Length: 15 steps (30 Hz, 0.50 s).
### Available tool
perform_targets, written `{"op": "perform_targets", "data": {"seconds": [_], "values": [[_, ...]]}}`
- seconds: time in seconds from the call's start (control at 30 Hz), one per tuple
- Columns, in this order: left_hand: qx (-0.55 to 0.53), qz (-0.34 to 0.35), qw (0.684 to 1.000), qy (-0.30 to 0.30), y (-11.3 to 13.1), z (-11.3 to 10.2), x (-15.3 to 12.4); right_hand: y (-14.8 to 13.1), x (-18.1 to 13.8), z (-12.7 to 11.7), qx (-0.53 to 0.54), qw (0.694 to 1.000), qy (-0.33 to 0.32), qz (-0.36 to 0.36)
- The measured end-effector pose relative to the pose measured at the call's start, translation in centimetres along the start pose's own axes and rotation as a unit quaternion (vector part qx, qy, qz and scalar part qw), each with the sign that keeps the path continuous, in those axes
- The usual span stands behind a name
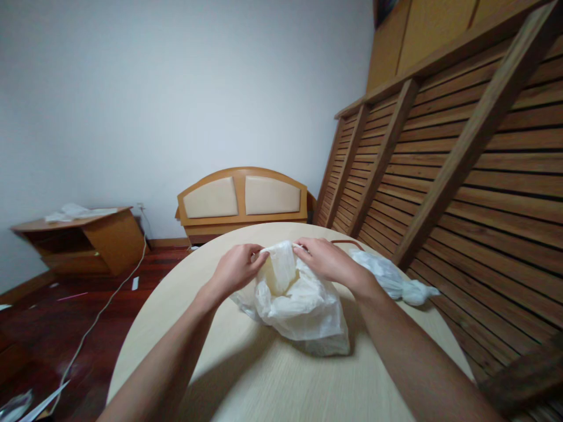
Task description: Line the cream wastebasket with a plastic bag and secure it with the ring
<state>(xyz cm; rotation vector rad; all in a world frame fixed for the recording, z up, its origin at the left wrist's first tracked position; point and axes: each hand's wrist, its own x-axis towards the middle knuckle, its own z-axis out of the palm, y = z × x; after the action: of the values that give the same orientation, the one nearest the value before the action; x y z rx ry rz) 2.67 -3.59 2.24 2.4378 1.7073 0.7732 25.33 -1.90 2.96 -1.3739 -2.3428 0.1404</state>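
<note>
A crumpled white plastic bag (303, 316) rests on the round pale wooden table (246, 381), its mouth gaping upward. My left hand (237, 266) pinches the far rim of the bag between thumb and fingers. On the other side of the mouth, my right hand (325, 258) grips the same rim, so a strip of plastic is stretched between the two hands. Folds of the bag hide whatever may lie inside it.
Right of my hands lies a knotted plastic bag (382, 275), near a thin brown curved item (347, 242). Slatted wooden panels (440, 176) lean along the right. Beyond the table stand a padded headboard (241, 196) and a low cabinet (105, 240). A cable (101, 310) trails over the floor.
</note>
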Motion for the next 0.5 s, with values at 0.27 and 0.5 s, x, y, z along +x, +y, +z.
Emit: {"op": "perform_targets", "data": {"seconds": [0.27,0.5], "values": [[-0.043,-0.020,0.999,-0.026,-0.2,-0.2,-0.3,-1.1,-0.3,-0.4,-0.029,0.999,0.019,0.030],[-0.091,0.072,0.991,0.070,0.6,0.5,-0.6,-2.2,-0.7,-0.9,0.003,0.999,0.033,0.002]]}}
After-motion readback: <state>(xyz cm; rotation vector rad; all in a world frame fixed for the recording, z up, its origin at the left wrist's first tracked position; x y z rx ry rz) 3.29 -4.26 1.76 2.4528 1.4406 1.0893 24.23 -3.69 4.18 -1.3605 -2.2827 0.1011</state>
